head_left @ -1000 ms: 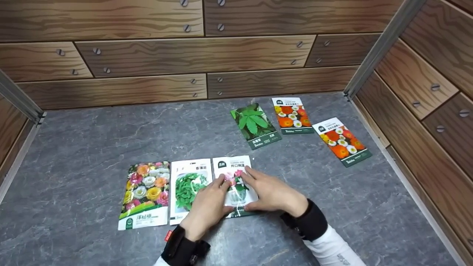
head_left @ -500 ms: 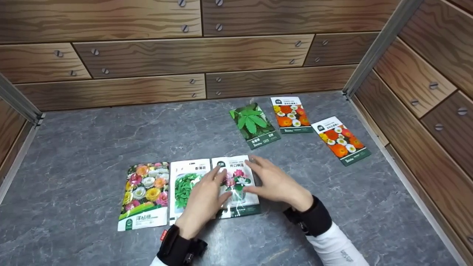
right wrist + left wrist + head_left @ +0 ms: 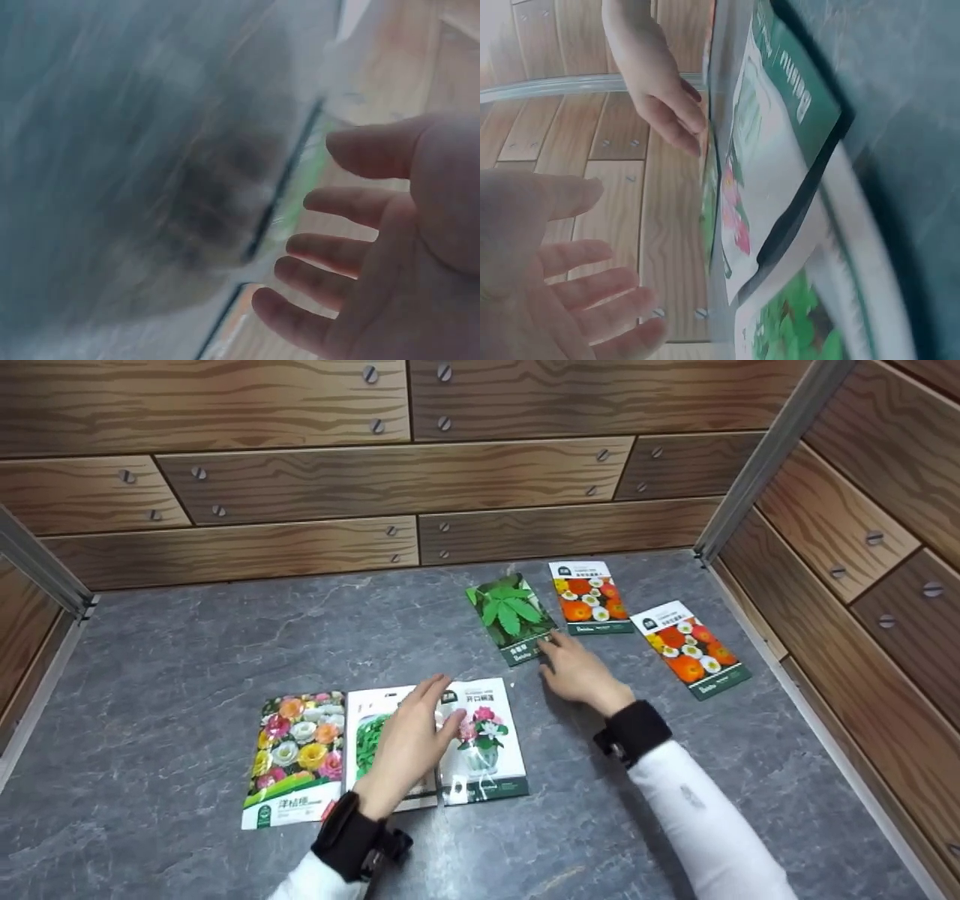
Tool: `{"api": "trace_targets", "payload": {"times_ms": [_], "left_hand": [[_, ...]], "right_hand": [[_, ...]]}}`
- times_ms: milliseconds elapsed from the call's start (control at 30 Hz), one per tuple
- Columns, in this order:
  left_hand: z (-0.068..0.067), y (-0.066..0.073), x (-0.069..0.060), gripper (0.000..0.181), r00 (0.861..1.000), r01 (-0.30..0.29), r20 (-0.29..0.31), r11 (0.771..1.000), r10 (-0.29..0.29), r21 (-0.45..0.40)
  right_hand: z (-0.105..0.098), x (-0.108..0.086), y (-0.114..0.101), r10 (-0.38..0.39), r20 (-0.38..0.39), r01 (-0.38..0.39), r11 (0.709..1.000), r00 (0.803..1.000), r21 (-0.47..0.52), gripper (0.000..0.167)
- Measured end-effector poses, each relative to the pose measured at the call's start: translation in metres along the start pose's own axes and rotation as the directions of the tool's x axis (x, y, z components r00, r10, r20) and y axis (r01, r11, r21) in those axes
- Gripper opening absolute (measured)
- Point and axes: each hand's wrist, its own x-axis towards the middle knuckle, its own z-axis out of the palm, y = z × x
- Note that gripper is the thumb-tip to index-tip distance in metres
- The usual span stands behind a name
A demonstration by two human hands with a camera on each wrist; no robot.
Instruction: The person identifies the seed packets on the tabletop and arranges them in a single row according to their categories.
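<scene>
A seed packet with pink lotus flowers (image 3: 487,735), a packet with green herb leaves (image 3: 366,748) and one with mixed colourful blooms (image 3: 298,750) lie side by side in a row. Above the herb and lotus packets hovers my left hand (image 3: 409,739), its fingers extended; in the left wrist view its palm (image 3: 570,285) holds nothing. My right hand (image 3: 581,671) reaches over the lower right corner of a seed packet with a green leaf (image 3: 510,611). Its fingers look spread and hold nothing in the right wrist view; whether the fingertips touch the packet I cannot tell.
Two packets with orange and white flowers, one at the back (image 3: 591,600) and one farther right (image 3: 690,649), lie beyond my right hand. Wood-patterned panels (image 3: 300,484) wall in the grey marbled tabletop (image 3: 187,652) at the back and sides.
My right hand has left the lotus packet and moved forward to the green-leaf packet. My left hand has lifted slightly and shifted left, off the lotus packet's middle.
</scene>
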Motion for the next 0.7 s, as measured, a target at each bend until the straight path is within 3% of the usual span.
{"api": "trace_targets", "payload": {"times_ms": [167,300,500,700], "left_hand": [[-0.005,-0.007,0.018,0.052,0.998,0.058,0.033,0.998,-0.057,-0.029],[-0.007,-0.013,0.034,0.051,0.993,0.103,0.069,0.994,-0.100,-0.036],[-0.001,-0.017,0.058,0.050,0.982,0.119,0.145,0.993,-0.118,0.002],[0.006,-0.023,0.074,0.047,0.987,0.117,0.105,0.992,-0.121,0.045]], "right_hand": [[0.002,0.010,-0.002,-0.032,0.010,0.033,0.998,0.999,-0.047,0.055],[0.004,0.015,-0.019,-0.051,0.039,0.053,0.998,0.998,-0.040,0.056],[0.009,0.025,-0.048,-0.087,0.053,0.089,0.995,0.995,-0.049,0.055],[0.014,0.033,-0.065,-0.131,-0.017,0.129,0.990,0.991,-0.062,0.051]]}}
